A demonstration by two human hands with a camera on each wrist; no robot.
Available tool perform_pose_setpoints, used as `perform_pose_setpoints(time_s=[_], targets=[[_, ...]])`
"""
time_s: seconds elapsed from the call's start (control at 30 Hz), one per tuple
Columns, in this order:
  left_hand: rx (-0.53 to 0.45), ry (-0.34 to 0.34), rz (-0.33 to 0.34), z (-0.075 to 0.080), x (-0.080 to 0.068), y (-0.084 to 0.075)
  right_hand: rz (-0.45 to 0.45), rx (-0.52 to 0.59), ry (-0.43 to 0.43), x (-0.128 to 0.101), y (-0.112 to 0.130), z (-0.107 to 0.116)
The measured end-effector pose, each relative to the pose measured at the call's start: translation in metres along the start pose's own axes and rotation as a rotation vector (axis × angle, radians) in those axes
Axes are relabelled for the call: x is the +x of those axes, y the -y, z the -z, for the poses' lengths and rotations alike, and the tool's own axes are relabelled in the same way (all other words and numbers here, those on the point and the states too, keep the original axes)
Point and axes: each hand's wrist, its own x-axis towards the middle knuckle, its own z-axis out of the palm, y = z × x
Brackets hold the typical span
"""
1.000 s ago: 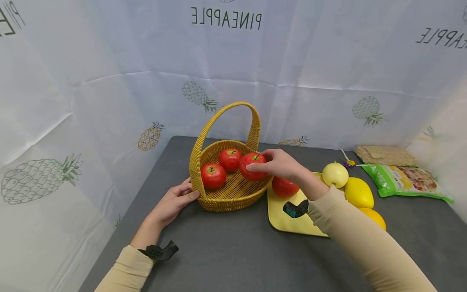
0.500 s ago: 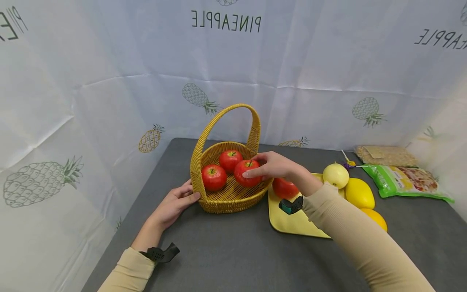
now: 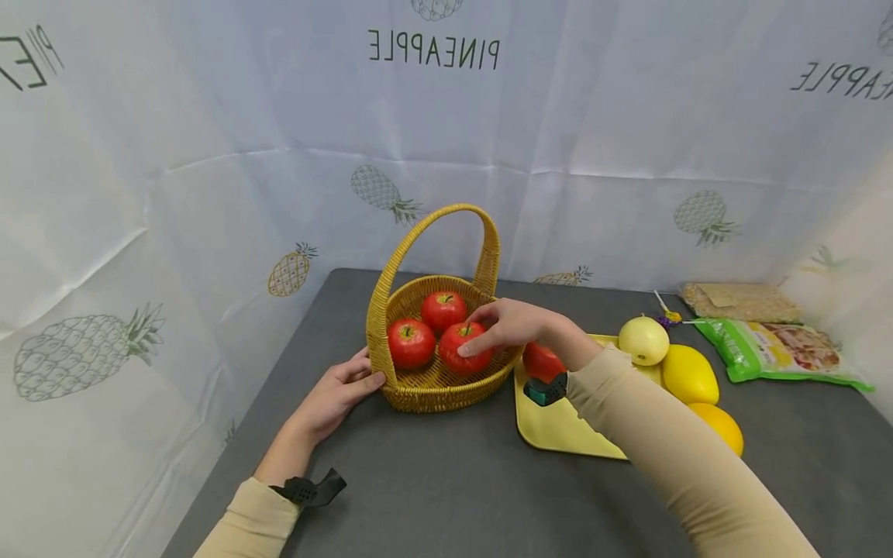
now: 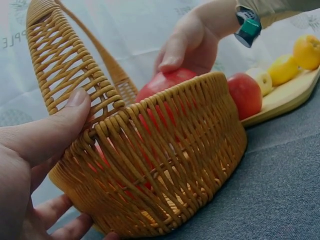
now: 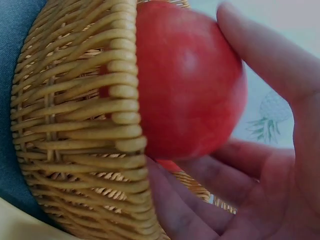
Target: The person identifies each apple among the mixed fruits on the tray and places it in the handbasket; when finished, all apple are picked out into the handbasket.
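Bracing hand, left: the left hand [image 3: 339, 391] lies on the grey table [image 3: 446, 480], thumb [image 4: 60, 120] pressed against the foot of the handle of the wicker basket [image 3: 418, 391] and the other fingers curled under its wall.
Basket: touching that left hand on its right; it stands upright, handle arching overhead.
Fruit inside: two red apples, one [image 3: 411, 343] just beyond the left thumb, one [image 3: 443, 308] further back.
Held apple: a third red apple [image 3: 456, 353] sits low inside the basket, by the wall nearest the right hand.
Holding hand, right: the right hand [image 3: 512, 324] reaches over the rim, fingers and thumb curved around that apple; the right wrist view shows palm and fingers cupping it closely [image 5: 190, 85].
Tray: a yellow tray [image 3: 558, 430] lies under the right forearm, touching the basket's side.
Tray fruit: a red apple [image 3: 540, 360] just behind the right wrist, then a pale apple [image 3: 643, 340], a lemon [image 3: 689, 374] and an orange [image 3: 718, 426] further right.
Packets: two bags [image 3: 781, 345] well beyond the right elbow.
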Motion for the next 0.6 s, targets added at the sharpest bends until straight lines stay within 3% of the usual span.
perform_pose_setpoints(time_s=[0.2, 0.6], targets=[[0.002, -0.005, 0.001, 0.000, -0.002, 0.000, 0.057, -0.056, 0.084, 0.004, 0.006, -0.003], [0.013, 0.001, 0.003, 0.000, -0.002, 0.000, 0.107, -0.205, 0.125, 0.014, 0.016, -0.014]])
